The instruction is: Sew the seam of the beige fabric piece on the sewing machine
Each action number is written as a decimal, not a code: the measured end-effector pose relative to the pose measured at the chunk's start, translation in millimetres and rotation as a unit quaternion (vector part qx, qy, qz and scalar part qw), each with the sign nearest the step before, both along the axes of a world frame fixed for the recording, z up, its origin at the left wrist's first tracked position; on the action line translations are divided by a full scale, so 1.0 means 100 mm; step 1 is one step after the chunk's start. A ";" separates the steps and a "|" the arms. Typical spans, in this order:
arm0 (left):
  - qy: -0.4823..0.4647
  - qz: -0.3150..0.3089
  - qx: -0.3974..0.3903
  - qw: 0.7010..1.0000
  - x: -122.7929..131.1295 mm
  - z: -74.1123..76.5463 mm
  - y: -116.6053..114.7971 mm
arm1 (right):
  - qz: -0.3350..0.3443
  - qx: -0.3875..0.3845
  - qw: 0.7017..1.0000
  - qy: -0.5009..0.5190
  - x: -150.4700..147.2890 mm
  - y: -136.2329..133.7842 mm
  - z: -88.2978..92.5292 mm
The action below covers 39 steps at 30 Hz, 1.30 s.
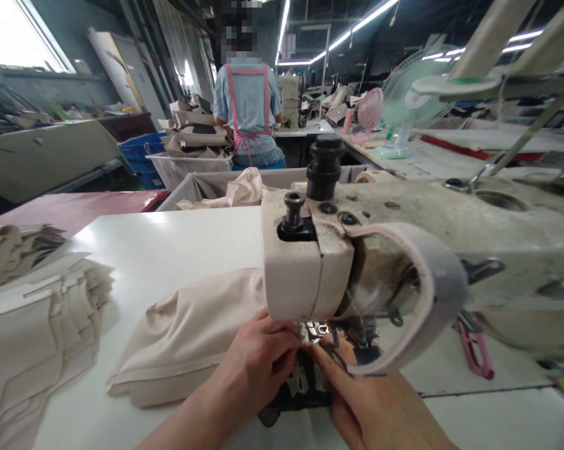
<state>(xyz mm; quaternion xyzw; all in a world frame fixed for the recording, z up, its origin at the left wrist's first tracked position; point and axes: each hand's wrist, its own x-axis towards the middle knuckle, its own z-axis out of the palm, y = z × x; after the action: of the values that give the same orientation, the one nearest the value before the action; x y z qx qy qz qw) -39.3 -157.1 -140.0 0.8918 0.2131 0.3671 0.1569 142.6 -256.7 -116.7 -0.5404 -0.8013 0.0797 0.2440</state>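
Note:
A beige fabric piece (pixel 188 337) lies on the white table left of the sewing machine (pixel 305 269), its right end passing behind the machine head. My left hand (pixel 263 350) is closed beside the metal presser foot (pixel 314 330), fingertips pressed together at the fabric's edge. Across from it, my right hand (pixel 357 387) reaches in under the machine head, its index finger stretched toward the foot; the other fingers are partly hidden. Dark material (pixel 305 387) lies between the hands, below the foot. A curved pale guard (pixel 441 300) stands above my right hand.
Stacked beige pieces (pixel 29 337) cover the table's left side. Pink-handled snips (pixel 476 350) lie on the right. Behind the table stands a fabric-lined bin (pixel 207 187). Farther back, a person (pixel 251 106) in an apron sits facing away, near a green fan (pixel 411 87).

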 end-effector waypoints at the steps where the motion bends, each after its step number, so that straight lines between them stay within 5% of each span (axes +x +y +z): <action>1: -0.003 0.006 0.006 1.000 0.00 -0.02 0.01 | -0.002 0.000 1.000 0.002 0.00 0.00 -0.02; 15: 0.022 0.010 0.023 0.999 0.02 0.05 0.06 | -0.018 -0.013 0.996 0.082 0.07 -0.02 -0.05; 23: 0.052 -0.017 -0.015 0.998 0.01 0.18 0.08 | -0.016 -0.008 1.000 0.007 0.00 0.00 -0.03; 39: 0.025 0.043 0.004 0.999 -0.02 0.02 0.05 | -0.028 0.026 0.998 -0.042 -0.01 0.04 -0.07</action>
<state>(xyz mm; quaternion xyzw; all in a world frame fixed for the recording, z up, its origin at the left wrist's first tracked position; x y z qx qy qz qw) -40.9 -152.4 -138.1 0.8914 0.2538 0.3517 0.1317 141.3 -252.5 -123.5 -0.5586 -0.7973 0.0294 0.2268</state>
